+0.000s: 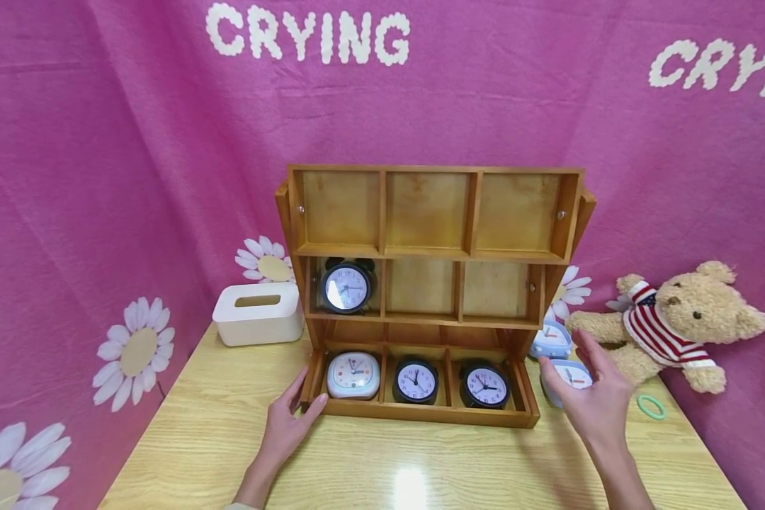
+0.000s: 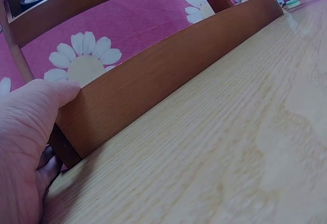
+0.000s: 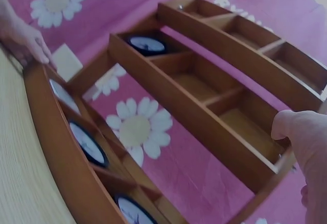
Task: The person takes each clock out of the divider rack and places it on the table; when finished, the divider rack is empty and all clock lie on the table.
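Observation:
A three-tier wooden shelf (image 1: 430,322) with square compartments stands on the table. My left hand (image 1: 287,423) grips its lower left corner, thumb on the front board (image 2: 168,71) and fingers round the side. In the bottom tier sit a pale rounded alarm clock (image 1: 353,375) and two round black ones, at the middle (image 1: 416,381) and right (image 1: 484,385). A black twin-bell alarm clock (image 1: 347,287) fills the middle tier's left compartment. My right hand (image 1: 596,397), thumb and fingers spread apart, is over two blue alarm clocks, a front one (image 1: 576,375) and a rear one (image 1: 550,338), partly hiding the front one.
A cream tissue box (image 1: 258,329) stands left of the shelf. At the right a teddy bear (image 1: 666,319) in a striped shirt leans by the pink cloth backdrop (image 1: 484,106). A green ring (image 1: 651,406) lies on the wooden table (image 1: 331,467) beside my right hand.

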